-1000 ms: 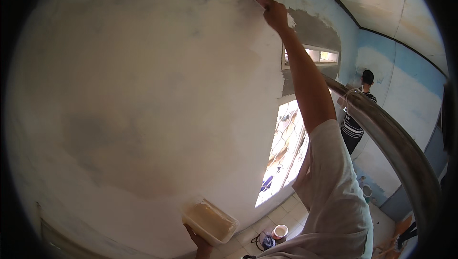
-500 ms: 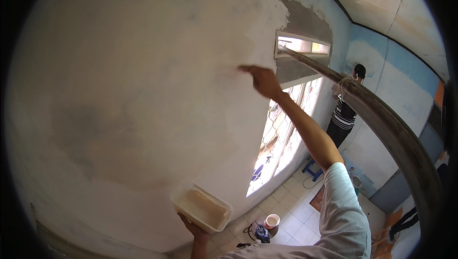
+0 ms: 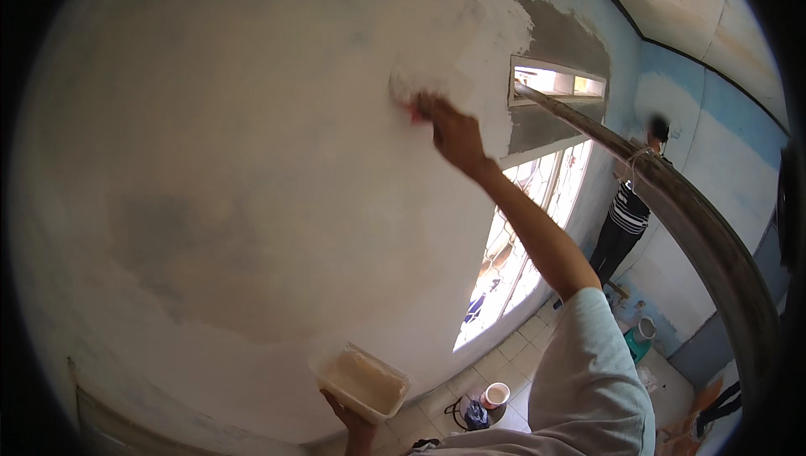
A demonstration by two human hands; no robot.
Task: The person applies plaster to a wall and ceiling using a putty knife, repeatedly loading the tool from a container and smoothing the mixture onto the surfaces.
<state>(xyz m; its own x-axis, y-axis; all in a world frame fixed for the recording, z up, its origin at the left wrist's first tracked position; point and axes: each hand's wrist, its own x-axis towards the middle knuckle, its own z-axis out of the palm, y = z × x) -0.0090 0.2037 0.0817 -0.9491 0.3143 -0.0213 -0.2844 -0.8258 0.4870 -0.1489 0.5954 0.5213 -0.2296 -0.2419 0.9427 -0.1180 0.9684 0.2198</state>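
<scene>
My right hand is raised to the wall, closed round a scraper with a red part. Motion smears the scraper, and its blade edge seems to lie against the pale, patchy plaster. Low in the view, my left hand grips a translucent rectangular plastic tub from beneath and the side. A cream-coloured paste fills part of the tub, which is tilted beside the wall.
A thick pole slants across the right side toward a small window opening. Below that is a grilled window. A person in a striped top stands beyond the pole. A white bucket is on the tiled floor.
My right hand has turned, bringing the scraper's red part into sight against the wall. The view has shifted slightly, so the window and pole sit farther right. My left hand still holds the tub.
</scene>
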